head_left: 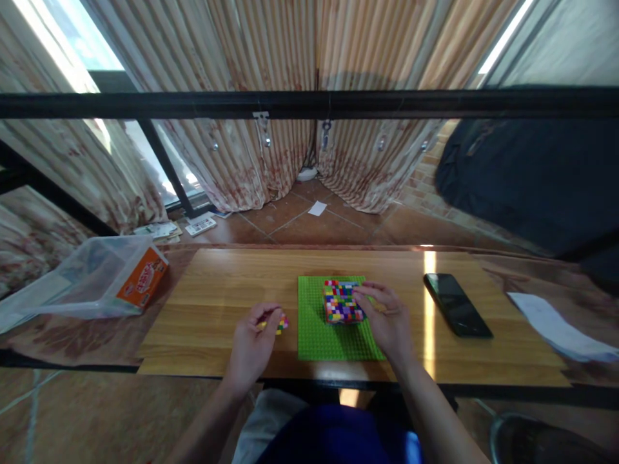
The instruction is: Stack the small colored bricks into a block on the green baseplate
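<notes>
"Where does the brick block (pixel 342 304) lie from our hands?"

"On the green baseplate (pixel 312 341), toward its far edge. Our right hand (pixel 388 317) is nearer, fingertips at the block's right side; our left hand (pixel 254 338) is off the baseplate's left edge, by some small bricks (pixel 282 324)."

"Its long axis?"

"We can't pick one; it looks nearly square."

"And our grips?"

"Right fingers narrowed; we can't tell whether they pinch anything. Left fingers curl close at the small bricks, but we can't tell whether they're held."

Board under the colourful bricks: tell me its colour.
The board is bright green, best seen in the head view.
</notes>
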Tool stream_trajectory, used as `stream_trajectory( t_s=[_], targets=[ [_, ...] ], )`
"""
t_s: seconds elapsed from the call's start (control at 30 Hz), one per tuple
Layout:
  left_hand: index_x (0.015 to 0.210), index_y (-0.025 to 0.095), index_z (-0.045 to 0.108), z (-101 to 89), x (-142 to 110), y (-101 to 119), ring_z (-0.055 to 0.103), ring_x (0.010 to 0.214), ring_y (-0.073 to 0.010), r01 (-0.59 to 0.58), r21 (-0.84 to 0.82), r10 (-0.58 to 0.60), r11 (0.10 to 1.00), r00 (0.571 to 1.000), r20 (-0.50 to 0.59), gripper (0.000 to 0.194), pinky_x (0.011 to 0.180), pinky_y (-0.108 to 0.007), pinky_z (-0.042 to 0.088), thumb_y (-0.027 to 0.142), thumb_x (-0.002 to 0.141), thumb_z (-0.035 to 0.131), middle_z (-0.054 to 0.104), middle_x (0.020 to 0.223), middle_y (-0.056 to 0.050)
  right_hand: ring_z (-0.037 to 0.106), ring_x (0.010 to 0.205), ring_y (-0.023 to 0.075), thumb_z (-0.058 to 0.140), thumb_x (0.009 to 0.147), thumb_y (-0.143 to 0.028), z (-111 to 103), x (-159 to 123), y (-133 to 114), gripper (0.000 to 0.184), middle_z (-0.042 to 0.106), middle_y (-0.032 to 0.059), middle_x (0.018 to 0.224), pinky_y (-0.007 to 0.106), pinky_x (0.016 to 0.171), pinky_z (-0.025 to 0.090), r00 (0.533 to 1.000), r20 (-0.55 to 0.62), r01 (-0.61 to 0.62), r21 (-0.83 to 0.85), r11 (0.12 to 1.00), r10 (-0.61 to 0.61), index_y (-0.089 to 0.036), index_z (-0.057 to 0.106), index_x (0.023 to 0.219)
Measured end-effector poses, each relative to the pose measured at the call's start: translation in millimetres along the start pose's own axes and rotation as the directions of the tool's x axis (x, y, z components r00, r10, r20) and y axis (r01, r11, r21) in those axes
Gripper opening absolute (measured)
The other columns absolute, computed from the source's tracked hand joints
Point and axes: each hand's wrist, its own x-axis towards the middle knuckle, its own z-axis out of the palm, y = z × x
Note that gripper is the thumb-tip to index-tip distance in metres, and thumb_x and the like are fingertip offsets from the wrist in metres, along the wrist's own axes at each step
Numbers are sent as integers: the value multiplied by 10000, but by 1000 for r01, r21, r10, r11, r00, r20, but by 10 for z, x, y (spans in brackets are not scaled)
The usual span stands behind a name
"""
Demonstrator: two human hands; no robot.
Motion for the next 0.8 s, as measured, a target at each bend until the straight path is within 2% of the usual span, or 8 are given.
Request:
stream_trajectory(
  t_s=[0.1,0.17,0.27,0.47,0.8],
  targets=[
    [931,179,687,-190,143,-270,633,927,-219,-154,272,184,950,979,-91,242,898,-384,498,365,824,576,692,960,-74,610,1020,238,729,736,-489,28,216,156,258,662,67,1064,422,934,467,996,40,-82,52,995,80,-255,778,834],
    [963,175,686,-260,205,-436,629,986,-242,-195,393,239,899,969,-66,252,940,-424,491,342,835,547,686,1019,-95,613,1020,241,739,707,-514,81,310,214,298,674,70,1050,425,945,465,989,96,-121,106,987,111,-243,779,826],
    [1001,181,685,-284,248,-626,620,1047,-251,-241,486,277,840,961,-4,261,971,-438,491,318,858,514,677,1084,-108,620,1011,249,757,660,-543,167,389,238,341,696,72,1024,425,934,474,973,167,-187,143,972,162,-236,778,809],
    [1047,196,686,-247,267,-751,613,1064,-237,-303,543,320,783,945,65,274,974,-422,502,261,893,469,676,1108,-94,648,938,242,766,619,-540,236,441,201,346,730,63,946,396,881,497,942,238,-270,123,955,236,-229,778,770],
    [927,179,694,-235,287,-686,623,984,-223,-307,507,298,806,949,101,240,937,-406,509,236,884,465,690,1012,-88,666,819,208,737,654,-509,214,455,191,340,742,57,875,327,748,514,921,294,-281,46,959,256,-205,772,803]
  ],
)
